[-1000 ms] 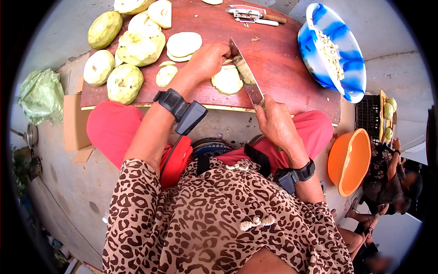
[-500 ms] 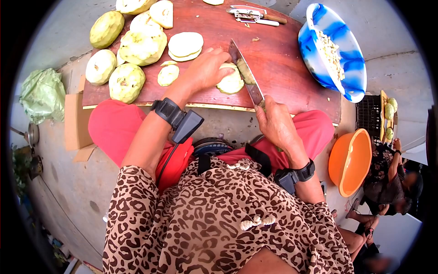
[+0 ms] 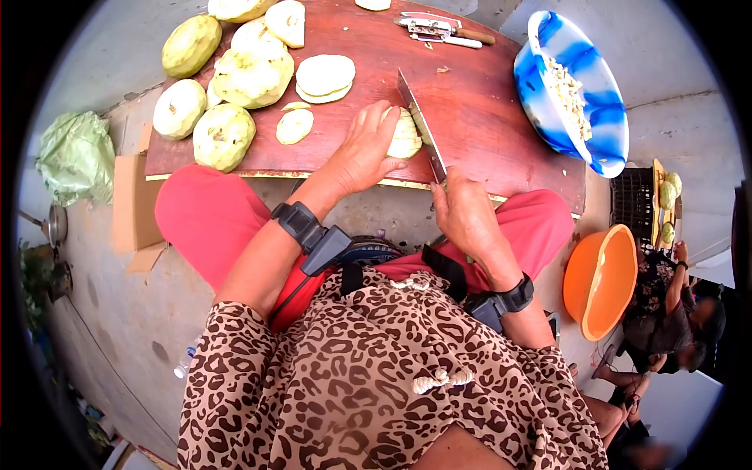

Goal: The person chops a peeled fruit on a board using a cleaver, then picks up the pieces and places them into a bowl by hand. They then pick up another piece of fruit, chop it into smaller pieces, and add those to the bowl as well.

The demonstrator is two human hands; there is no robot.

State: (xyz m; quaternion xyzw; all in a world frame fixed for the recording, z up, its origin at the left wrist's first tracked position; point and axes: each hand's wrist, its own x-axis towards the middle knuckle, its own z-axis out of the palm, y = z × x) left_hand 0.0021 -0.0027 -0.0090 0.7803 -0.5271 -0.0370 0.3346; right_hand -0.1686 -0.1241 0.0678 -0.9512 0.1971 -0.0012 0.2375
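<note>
My left hand point(image 3: 362, 157) steadies a pale slice stack point(image 3: 406, 138) near the board's front edge, fingers along its left side and thumb at its near side. Fine parallel cut lines run across the stack. Held by its handle in my right hand point(image 3: 470, 213), a broad knife point(image 3: 423, 125) stands with its blade at the stack's right side. Left of my left hand lie two larger overlapping slices point(image 3: 325, 76) and a small round slice point(image 3: 295, 126). Several peeled pale-green fruits point(image 3: 252, 77) are grouped farther left, some of them cut.
The red wooden board point(image 3: 486, 117) also carries a peeler and a small knife point(image 3: 446, 33). A blue-and-white bowl point(image 3: 534, 98) of chopped pieces is at right. An orange basin point(image 3: 586, 282), black crate point(image 3: 631, 197) and cardboard box point(image 3: 131, 205) stand around. Another person point(image 3: 666, 313) sits at right.
My left hand has shifted back, its thumb now at the stack's near side. The knife blade has turned more upright, and cut lines on the stack now show clearly.
</note>
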